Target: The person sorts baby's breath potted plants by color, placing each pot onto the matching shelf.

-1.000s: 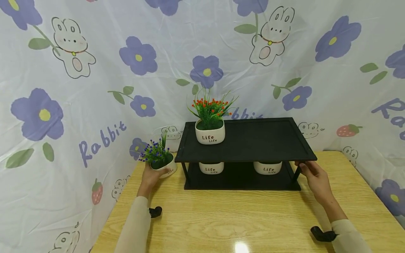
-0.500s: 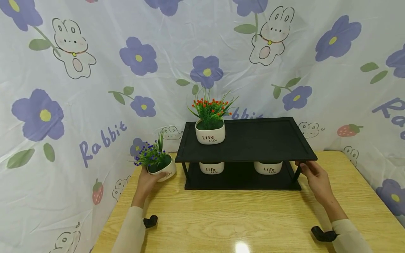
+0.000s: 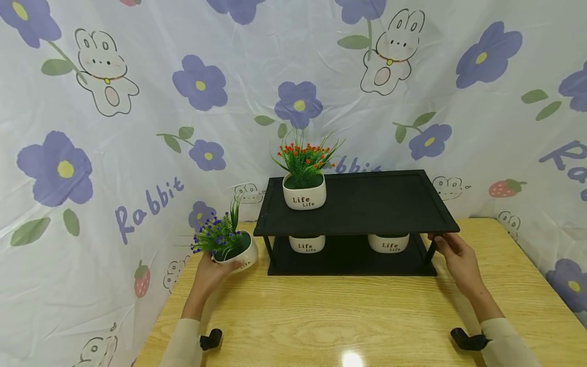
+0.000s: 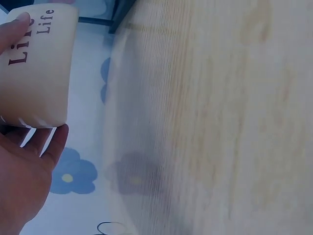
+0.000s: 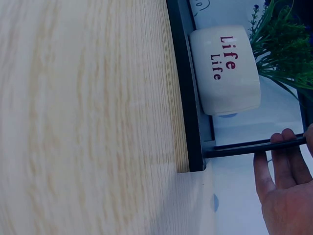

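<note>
My left hand [image 3: 210, 274] grips a white pot [image 3: 245, 257] lettered "Life", planted with small blue-purple flowers [image 3: 215, 234]. In the left wrist view that pot [image 4: 41, 78] hangs above the table, thumb on its front and fingers at its side. At the other end, my right hand [image 3: 460, 265] holds the right front post [image 5: 244, 149] of a black two-tier shelf [image 3: 380, 204], fingers curled round it. A pot with orange-red flowers [image 3: 304, 196] stands on the upper tier at left. Two more white pots stand on the lower tier, left [image 3: 306, 244] and right [image 3: 389, 243].
The shelf stands toward the back of a wood-grain table [image 3: 321, 316]. Behind it hangs a patterned cloth [image 3: 247, 137], which also runs along the left side. A black wrist mount [image 3: 211, 339] sticks out from the left sleeve, another [image 3: 469, 340] from the right.
My left hand has drawn the blue-flowered pot a little toward me. The left forearm has shifted back and slightly left. My right hand and the shelf have stayed put.
</note>
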Available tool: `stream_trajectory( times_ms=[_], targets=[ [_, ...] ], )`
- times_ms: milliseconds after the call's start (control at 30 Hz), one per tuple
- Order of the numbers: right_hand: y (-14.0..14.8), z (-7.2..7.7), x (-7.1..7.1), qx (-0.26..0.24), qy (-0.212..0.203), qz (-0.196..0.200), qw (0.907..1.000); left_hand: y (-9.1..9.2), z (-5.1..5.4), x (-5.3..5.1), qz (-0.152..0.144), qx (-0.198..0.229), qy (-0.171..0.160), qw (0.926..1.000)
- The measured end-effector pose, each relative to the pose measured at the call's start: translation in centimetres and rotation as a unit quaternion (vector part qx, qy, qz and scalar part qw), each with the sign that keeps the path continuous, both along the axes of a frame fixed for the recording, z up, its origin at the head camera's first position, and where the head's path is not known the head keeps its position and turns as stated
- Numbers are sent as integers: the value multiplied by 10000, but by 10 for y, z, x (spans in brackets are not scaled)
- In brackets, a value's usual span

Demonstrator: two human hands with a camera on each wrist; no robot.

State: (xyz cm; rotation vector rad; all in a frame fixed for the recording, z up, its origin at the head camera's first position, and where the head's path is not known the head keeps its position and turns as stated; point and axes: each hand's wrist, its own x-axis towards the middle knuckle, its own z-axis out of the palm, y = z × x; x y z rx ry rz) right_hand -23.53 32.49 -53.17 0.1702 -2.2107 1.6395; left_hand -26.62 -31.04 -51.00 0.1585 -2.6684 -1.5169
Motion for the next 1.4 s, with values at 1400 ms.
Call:
stream_trajectory(
  times_ms=[1400],
  targets=[
    [1,0,1,-102,207,112,9997,84,15,59,-1167,207,726,9903]
  ],
)
